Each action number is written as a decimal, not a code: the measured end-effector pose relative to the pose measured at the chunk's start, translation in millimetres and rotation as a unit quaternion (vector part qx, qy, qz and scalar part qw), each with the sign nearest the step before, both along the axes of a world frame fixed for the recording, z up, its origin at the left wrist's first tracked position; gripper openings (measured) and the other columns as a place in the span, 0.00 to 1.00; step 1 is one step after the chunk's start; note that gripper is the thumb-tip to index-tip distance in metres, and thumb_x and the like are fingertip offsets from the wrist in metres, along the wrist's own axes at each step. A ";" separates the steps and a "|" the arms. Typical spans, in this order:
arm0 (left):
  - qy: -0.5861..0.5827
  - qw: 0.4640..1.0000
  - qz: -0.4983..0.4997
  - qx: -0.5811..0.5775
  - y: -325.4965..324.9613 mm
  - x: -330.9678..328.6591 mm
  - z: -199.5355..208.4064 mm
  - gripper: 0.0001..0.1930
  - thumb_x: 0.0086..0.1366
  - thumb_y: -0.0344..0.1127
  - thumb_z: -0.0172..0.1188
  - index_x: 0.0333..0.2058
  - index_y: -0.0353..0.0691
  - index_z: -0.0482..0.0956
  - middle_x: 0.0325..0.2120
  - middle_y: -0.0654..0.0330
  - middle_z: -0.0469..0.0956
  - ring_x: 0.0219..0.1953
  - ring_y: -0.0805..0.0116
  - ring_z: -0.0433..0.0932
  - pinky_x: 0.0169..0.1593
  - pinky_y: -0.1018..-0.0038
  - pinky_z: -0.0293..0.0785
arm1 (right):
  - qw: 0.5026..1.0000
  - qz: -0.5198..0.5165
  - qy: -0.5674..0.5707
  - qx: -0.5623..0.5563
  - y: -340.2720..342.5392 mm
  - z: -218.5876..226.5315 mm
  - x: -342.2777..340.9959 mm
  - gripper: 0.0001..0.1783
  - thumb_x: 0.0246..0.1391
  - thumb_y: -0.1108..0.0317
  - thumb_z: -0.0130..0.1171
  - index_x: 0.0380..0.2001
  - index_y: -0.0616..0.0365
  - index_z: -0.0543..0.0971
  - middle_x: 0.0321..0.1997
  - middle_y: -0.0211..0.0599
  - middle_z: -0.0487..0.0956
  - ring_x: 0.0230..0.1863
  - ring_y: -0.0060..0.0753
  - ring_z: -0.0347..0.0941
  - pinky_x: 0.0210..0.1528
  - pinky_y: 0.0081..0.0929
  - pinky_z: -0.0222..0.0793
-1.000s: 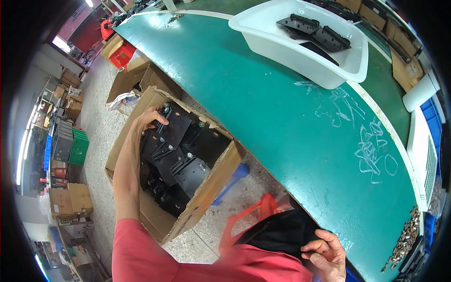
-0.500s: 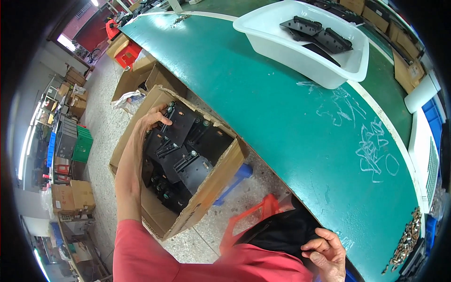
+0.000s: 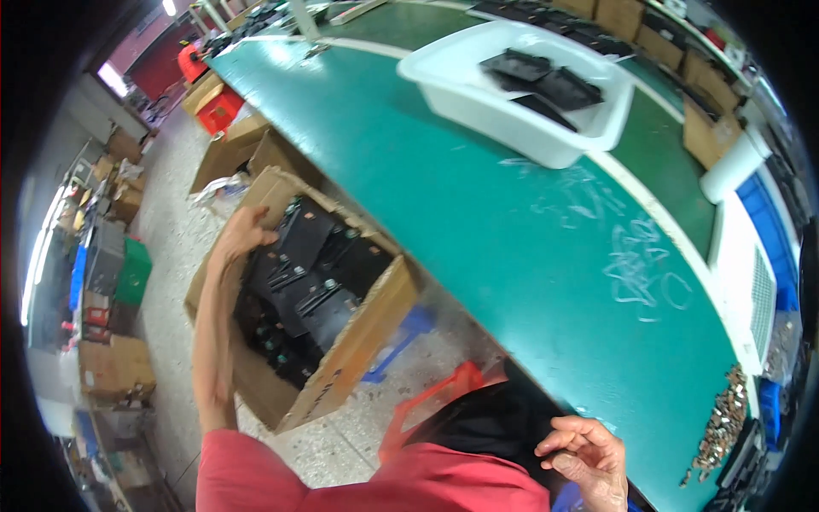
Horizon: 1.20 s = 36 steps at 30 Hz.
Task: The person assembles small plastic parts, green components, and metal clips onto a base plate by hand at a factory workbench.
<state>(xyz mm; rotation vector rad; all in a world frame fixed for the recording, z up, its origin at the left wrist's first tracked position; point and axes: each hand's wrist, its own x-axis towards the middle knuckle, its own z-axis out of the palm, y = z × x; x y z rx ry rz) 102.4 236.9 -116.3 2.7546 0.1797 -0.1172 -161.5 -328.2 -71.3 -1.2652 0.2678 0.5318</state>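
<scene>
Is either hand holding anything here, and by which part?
The left hand reaches into the cardboard box and rests on the top edge of a black part; a closed grasp cannot be told. The right hand holds nothing, fingers curled at the table edge.

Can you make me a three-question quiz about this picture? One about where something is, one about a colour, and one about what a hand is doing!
1. Where is the left hand?
A. in the cardboard box on the floor
B. in the white tub
C. on the chalk marks

2. What colour is the table?
A. red
B. green
C. yellow

3. How is the right hand?
A. holding a black part
B. flat on the table
C. curled and empty, at the table's near edge

Answers:
1. A, it reaches among the black parts in the box.
2. B, the top is green.
3. C, its fingers are bent, holding nothing.
</scene>
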 end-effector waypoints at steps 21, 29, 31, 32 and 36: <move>-0.211 0.863 -0.407 -0.212 -400.1 61.2 142.2 0.20 0.51 0.31 0.64 0.45 0.33 0.80 0.39 0.50 0.82 0.41 0.56 0.81 0.47 0.67 0.77 | 0.980 -0.110 -0.164 -0.032 -60.7 -20.3 12.2 0.16 0.59 0.78 0.57 0.51 0.69 0.75 0.41 0.42 0.81 0.40 0.29 0.78 0.47 0.25 0.77; 0.043 0.943 -0.329 0.031 -401.6 180.2 76.5 0.41 0.45 0.47 0.69 0.59 0.38 0.70 0.54 0.46 0.74 0.56 0.51 0.74 0.58 0.63 0.70 | 0.984 -0.090 -0.138 -0.066 -54.1 -41.1 5.0 0.16 0.59 0.79 0.56 0.50 0.65 0.77 0.41 0.38 0.82 0.40 0.26 0.79 0.44 0.21 0.75; 0.092 0.933 -0.329 0.115 -414.4 161.9 86.6 0.42 0.51 0.44 0.62 0.66 0.43 0.61 0.60 0.49 0.69 0.61 0.54 0.69 0.62 0.63 0.66 | 0.984 -0.097 -0.139 -0.058 -50.3 -26.9 5.4 0.18 0.60 0.75 0.56 0.53 0.63 0.75 0.40 0.34 0.81 0.39 0.22 0.77 0.42 0.18 0.71; 0.084 0.924 -0.341 0.149 -413.7 168.4 82.8 0.39 0.52 0.41 0.60 0.65 0.43 0.62 0.60 0.50 0.70 0.62 0.54 0.68 0.62 0.63 0.66 | 0.984 -0.095 -0.139 -0.058 -49.7 -24.6 6.8 0.18 0.60 0.75 0.56 0.53 0.63 0.75 0.40 0.34 0.81 0.39 0.22 0.77 0.42 0.18 0.71; 0.076 0.901 -0.375 0.205 -411.5 176.5 78.6 0.30 0.53 0.36 0.57 0.58 0.41 0.71 0.53 0.49 0.75 0.58 0.52 0.72 0.58 0.62 0.70 | 0.982 -0.099 -0.145 -0.067 -48.0 -22.4 7.0 0.15 0.62 0.73 0.55 0.51 0.63 0.77 0.39 0.32 0.82 0.37 0.21 0.77 0.40 0.18 0.71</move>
